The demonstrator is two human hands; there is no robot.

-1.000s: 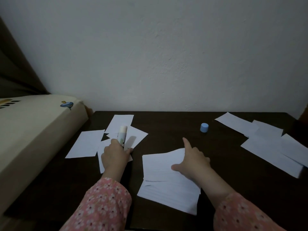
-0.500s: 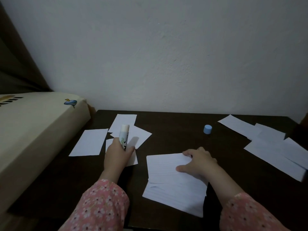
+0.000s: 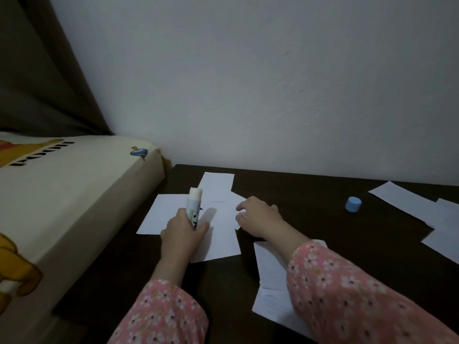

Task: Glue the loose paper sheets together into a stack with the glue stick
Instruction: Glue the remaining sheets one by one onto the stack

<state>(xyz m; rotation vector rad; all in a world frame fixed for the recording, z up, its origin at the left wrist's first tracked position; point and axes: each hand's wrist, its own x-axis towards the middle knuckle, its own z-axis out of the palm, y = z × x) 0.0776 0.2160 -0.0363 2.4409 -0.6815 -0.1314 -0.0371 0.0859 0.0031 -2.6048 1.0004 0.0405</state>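
Observation:
My left hand (image 3: 182, 234) grips an uncapped white glue stick (image 3: 194, 206), held upright over the left cluster of loose paper sheets (image 3: 218, 234). My right hand (image 3: 258, 219) reaches across to that cluster, its curled fingertips touching the right edge of a sheet; whether it pinches the sheet I cannot tell. The glued stack (image 3: 272, 276) lies nearer me on the dark table (image 3: 323, 234), partly hidden under my right sleeve. The blue glue cap (image 3: 353, 205) stands alone at the right.
More loose sheets (image 3: 407, 202) lie spread at the table's right edge. A cream cushion with cartoon prints (image 3: 62, 194) borders the table on the left. A white wall rises right behind the table.
My right hand has left the stack and moved left to the loose sheets beside the glue stick. The left hand keeps the glue stick upright in about the same spot.

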